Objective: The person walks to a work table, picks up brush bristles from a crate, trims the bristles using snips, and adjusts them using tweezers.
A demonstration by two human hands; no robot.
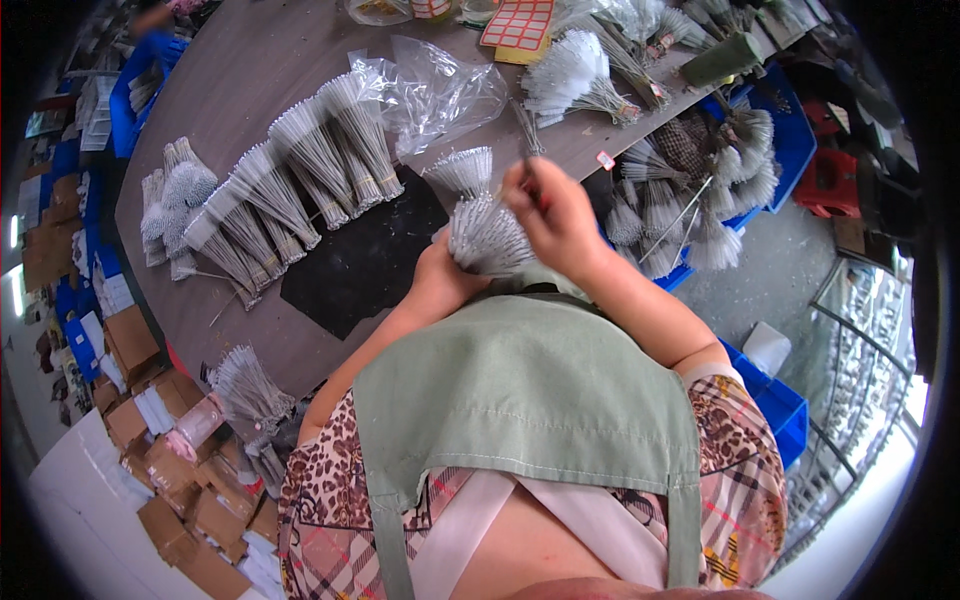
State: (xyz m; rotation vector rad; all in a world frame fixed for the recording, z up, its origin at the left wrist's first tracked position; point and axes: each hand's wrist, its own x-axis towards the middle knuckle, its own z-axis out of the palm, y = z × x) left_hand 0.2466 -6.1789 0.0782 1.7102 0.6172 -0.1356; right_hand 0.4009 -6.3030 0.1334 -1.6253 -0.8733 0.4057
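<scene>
My left hand (447, 277) is wrapped round a bundle of thin wire brushes (490, 238), its white bristle ends fanned toward me. Just right of that bundle, my right hand (553, 217) is closed on a slim dark tool with a bit of red at the grip (529, 148); motion blur hides its exact kind. Beyond the held bundle lies another small bunch of white-tipped brushes (462, 170). A black mat (365, 262) spreads on the table left of my left hand.
Several tied brush bundles (290, 175) form a row along the left of the brown table (245, 75). Clear plastic bags (440, 95) and red-and-white label sheets (518, 22) lie farther back. More brushes (580, 80) sit at far right, above a loaded blue bin (790, 130).
</scene>
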